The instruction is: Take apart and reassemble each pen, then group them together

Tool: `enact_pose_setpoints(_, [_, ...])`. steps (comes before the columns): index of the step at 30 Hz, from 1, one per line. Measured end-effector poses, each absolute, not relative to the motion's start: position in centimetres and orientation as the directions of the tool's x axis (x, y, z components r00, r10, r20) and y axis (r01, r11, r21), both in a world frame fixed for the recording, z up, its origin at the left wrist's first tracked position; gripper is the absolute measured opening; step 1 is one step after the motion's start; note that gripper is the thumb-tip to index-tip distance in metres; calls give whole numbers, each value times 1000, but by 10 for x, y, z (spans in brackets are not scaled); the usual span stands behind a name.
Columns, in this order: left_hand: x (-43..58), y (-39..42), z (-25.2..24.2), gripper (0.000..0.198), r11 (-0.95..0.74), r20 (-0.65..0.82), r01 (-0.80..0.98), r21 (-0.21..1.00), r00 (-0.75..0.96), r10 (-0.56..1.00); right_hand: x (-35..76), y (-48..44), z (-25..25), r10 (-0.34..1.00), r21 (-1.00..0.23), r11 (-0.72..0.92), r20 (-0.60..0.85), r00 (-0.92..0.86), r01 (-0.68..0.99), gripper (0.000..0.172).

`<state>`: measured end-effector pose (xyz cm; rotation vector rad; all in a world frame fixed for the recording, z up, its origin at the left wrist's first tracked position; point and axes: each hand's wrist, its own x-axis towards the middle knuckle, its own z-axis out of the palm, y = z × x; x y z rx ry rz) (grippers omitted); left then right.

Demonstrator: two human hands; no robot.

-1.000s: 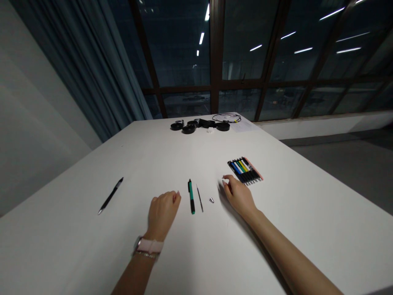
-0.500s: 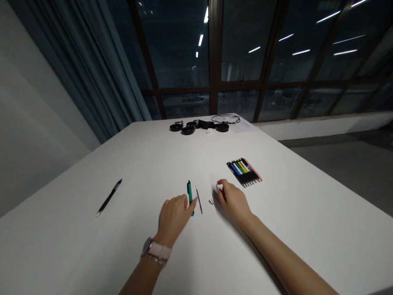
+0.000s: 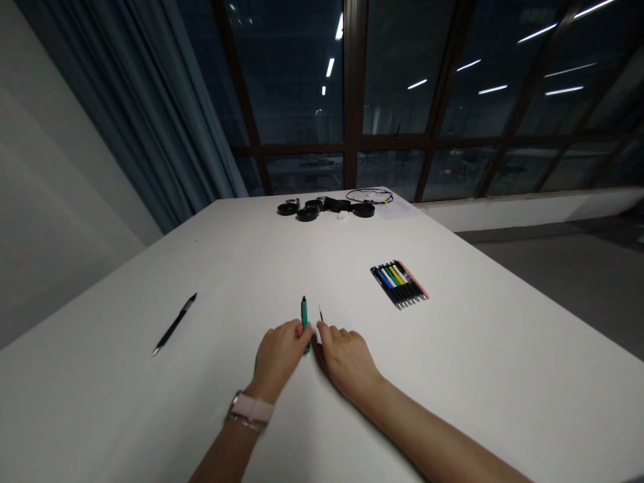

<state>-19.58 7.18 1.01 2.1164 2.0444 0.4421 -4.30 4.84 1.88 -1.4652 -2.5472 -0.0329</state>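
Observation:
My left hand [image 3: 282, 352] pinches the green pen barrel [image 3: 304, 312] between thumb and fingers, its black top pointing away from me. Close beside it, my right hand [image 3: 349, 359] has its fingers closed over a thin dark pen refill [image 3: 320, 314]. Only the far end of the refill shows past the fingertips; the rest is covered. The small silver pen tip is out of sight, in the area my right hand covers. Both hands are low over the white table [image 3: 241, 268].
A black pen [image 3: 175, 325] lies on the left. To the right is a row of several coloured pens [image 3: 399, 283] in a pack. Black round rolls [image 3: 307, 214], a white piece [image 3: 343, 216] and a coiled black cable [image 3: 369, 195] sit at the far end.
My right hand has moved left and toward me, onto the refill, covering where the silver tip lay. My left hand has closed on the green barrel and shifted it slightly left.

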Motion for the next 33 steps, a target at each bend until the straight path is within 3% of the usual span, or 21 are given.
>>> enact_pose_setpoints(5, [-200,82,7,42,27,51,624,781,-107,993,-43,50,19,877,-89,475,132,-462,876,36])
enact_pose_setpoints(9, [-196,86,14,50,22,31,273,962,-187,982,-43,51,22,875,-39,480,91,-476,876,42])
enact_pose_setpoints(15, [-194,83,14,53,47,-74,-94,995,-316,946,-38,49,24,838,12,539,97,-538,842,43])
enact_pose_setpoints(20, [-200,84,14,55,40,-173,-290,956,-451,876,-27,44,26,665,-19,726,273,-695,687,37])
enact_pose_setpoints(25, [-201,83,17,55,19,-188,-326,945,-494,849,-17,41,27,541,-36,810,431,-722,585,36])
enact_pose_setpoints(33, [-199,83,12,55,-11,-144,-309,951,-477,867,-9,45,20,573,-9,742,529,-626,671,31])
